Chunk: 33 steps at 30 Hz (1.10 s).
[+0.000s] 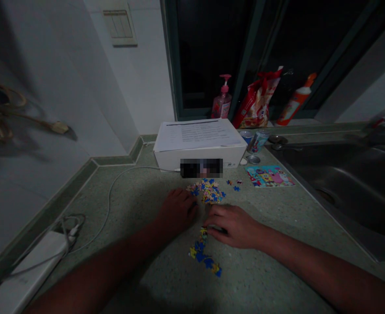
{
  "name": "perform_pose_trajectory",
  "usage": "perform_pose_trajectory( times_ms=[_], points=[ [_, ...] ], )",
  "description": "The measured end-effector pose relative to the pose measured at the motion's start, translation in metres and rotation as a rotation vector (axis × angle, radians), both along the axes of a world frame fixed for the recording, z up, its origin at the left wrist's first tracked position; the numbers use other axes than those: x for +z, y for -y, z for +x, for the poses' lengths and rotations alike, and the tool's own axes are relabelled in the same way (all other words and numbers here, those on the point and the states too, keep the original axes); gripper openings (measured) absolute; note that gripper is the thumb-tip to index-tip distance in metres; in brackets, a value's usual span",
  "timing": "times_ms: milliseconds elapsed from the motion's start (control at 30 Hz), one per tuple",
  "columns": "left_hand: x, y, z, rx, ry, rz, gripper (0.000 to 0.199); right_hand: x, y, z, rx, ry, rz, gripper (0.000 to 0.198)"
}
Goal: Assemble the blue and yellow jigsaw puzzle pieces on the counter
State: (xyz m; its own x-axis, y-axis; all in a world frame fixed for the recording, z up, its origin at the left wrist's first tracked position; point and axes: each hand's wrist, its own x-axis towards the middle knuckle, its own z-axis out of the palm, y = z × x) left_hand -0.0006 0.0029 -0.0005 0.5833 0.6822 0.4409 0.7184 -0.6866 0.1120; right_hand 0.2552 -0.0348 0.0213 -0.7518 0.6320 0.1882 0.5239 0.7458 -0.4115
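A loose pile of small jigsaw puzzle pieces [208, 189], blue, yellow and pink, lies on the counter in front of the white box. My left hand [178, 207] rests at the pile's near left side, fingers loosely bent and apart from the thumb, with nothing visible in it. Nearer to me, several pieces are joined into a bent puzzle strip [199, 254]. At the strip's far end, my right hand [233, 224] has its thumb and fingertips closed around a puzzle piece [203, 230], partly hidden by the fingers.
A white box [199, 152] stands behind the pile. To its right are a colourful picture card [270, 176], a can [259, 141] and stray pieces [236, 188]. The metal sink [346, 183] lies at right; a power strip [32, 270] and white cable [108, 196] at left.
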Motion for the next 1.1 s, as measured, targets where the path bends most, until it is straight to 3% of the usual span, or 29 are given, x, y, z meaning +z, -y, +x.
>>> perform_pose_trajectory(
  times_ms=[167, 367, 467, 600, 800, 1100],
  points=[
    [0.0002, -0.0025, -0.0018, 0.000, -0.034, 0.046, 0.017, -0.0008, -0.0005, 0.0003, -0.007, -0.007, -0.015, 0.018],
    [0.0036, 0.0007, -0.0013, 0.001, -0.001, 0.004, 0.002, -0.0027, -0.0014, 0.0010, -0.004, -0.012, -0.009, 0.018],
    [0.0057, 0.0035, -0.0006, 0.056, 0.003, -0.028, 0.011, -0.0015, -0.0016, 0.0010, 0.006, -0.016, -0.004, 0.018],
    [0.0064, 0.0041, -0.0007, 0.071, 0.009, -0.037, 0.008, -0.0006, -0.0019, 0.0013, 0.007, -0.014, -0.019, 0.018],
    [0.0057, 0.0028, -0.0001, 0.051, 0.000, 0.038, 0.001, -0.0027, -0.0024, 0.0014, 0.000, -0.011, -0.010, 0.019],
    [0.0059, -0.0049, -0.0054, 0.092, 0.004, 0.114, 0.015, -0.0026, -0.0022, 0.0009, -0.025, -0.021, 0.006, 0.019]
  ],
)
